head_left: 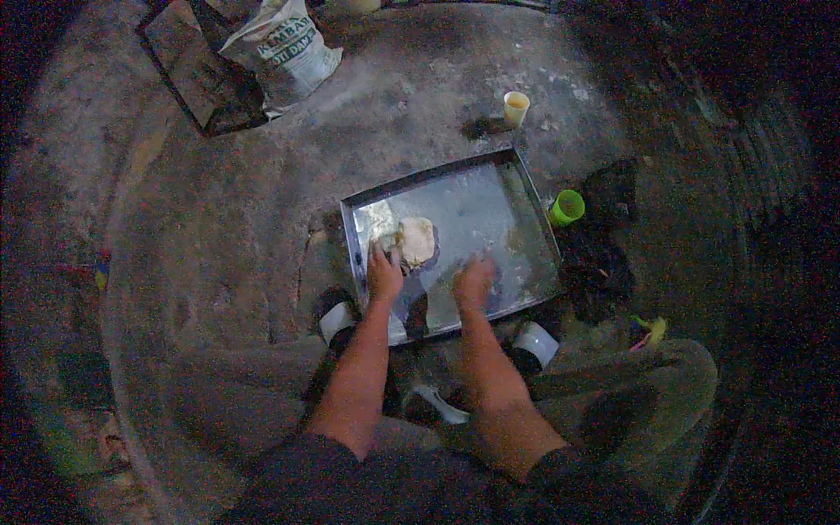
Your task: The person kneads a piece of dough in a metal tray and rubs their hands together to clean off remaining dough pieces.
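A square metal tray (516, 227) with low walls rests on the ground between my legs. A pale, flattened piece resembling dough (417, 238) lies in its left half. My left hand (385, 269) is at the lower left edge of that piece, fingers slightly apart; whether it touches the piece is unclear. My right hand (472, 280) is over the tray to the right of the piece, blurred by motion, so its fingers and anything in them cannot be made out.
A white sack (284, 70) lies by a dark-framed object (188, 74) at back left. A cream cup (516, 108) stands beyond the tray; a green cup (565, 208) and black plastic (595, 271) are at its right. A small yellow object (654, 332) lies near my right knee.
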A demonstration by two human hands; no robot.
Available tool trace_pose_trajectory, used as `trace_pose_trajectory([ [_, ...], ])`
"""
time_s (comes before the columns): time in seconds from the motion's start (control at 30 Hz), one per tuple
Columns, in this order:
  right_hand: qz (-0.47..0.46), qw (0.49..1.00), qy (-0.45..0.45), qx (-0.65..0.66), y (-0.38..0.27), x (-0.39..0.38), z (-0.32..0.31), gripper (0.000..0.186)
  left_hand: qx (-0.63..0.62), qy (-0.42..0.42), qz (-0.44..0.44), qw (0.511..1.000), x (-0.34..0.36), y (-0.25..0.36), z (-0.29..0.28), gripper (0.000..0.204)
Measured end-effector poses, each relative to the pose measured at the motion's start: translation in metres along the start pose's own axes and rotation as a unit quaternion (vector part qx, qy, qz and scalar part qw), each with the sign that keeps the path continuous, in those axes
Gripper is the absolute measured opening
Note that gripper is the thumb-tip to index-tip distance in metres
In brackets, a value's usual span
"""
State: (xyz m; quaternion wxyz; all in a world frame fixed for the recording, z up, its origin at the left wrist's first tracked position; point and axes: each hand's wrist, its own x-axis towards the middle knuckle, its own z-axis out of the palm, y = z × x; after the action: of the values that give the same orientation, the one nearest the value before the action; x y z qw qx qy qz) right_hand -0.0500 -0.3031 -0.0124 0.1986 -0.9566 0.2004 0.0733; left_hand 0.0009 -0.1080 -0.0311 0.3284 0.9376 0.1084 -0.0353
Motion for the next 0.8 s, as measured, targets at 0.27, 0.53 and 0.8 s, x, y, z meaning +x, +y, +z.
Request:
trace_pose_trajectory([
  [0.27, -0.122, 0.964, -0.010, -0.236, 0.072, 0.073, -0.047, 0.046, 0.253, -0.333, -0.183, 0.890, -0.110, 0.044, 0.010, 0.078],
  [0.53, -0.073, 0.965, -0.232, 0.093, 0.035, 0.001, -0.056, 0.032, 0.048, -0.292, -0.035, 0.955, -0.096, 0.064, 0.141, 0.059],
  [0.8, -0.092, 0.994, -0.036, 0.049, 0.075, 0.090, -0.045, 0.041, 0.173, -0.334, -0.202, 0.904, -0.087, 0.115, -0.021, 0.059],
])
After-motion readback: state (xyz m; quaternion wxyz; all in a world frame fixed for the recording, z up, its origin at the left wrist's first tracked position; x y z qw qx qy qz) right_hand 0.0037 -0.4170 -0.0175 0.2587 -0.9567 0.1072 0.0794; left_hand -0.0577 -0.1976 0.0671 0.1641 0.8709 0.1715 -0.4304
